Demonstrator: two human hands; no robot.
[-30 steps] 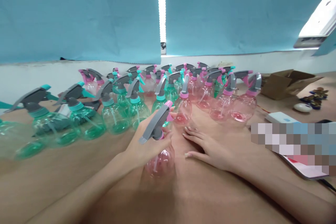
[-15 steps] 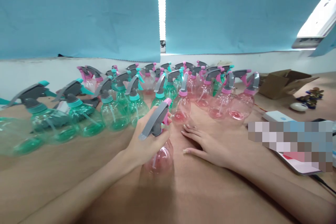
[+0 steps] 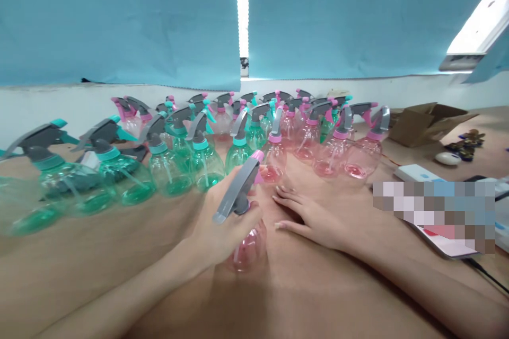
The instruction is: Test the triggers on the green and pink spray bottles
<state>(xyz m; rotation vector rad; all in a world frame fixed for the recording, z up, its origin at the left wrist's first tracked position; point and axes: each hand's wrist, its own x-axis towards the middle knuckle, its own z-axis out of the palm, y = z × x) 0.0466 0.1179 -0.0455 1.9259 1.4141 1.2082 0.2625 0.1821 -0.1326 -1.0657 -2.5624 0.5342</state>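
Note:
My left hand (image 3: pixel 226 222) is closed round the neck of a pink spray bottle (image 3: pixel 247 251) with a grey and pink trigger head. The bottle is slightly tilted, and whether its base touches the table (image 3: pixel 318 296) I cannot tell. Palm down on the tabletop, my right hand (image 3: pixel 310 217) lies with its fingers stretched out, holding nothing. Just beyond the hands stands another pink spray bottle (image 3: pixel 274 161). A green spray bottle (image 3: pixel 207 167) is in the row to the left of it.
More green spray bottles (image 3: pixel 127 185) line the left side, and pink spray bottles (image 3: pixel 361 159) stand at centre right. Farther right are an open cardboard box (image 3: pixel 421 130), a white computer mouse (image 3: pixel 447 159) and a phone-like device (image 3: pixel 445 243) with a cable. Blue curtains (image 3: pixel 119 21) hang behind.
The held pink spray bottle has shifted slightly nearer and to the right, with my left hand round it. My right hand stays flat on the table. The view has moved a little.

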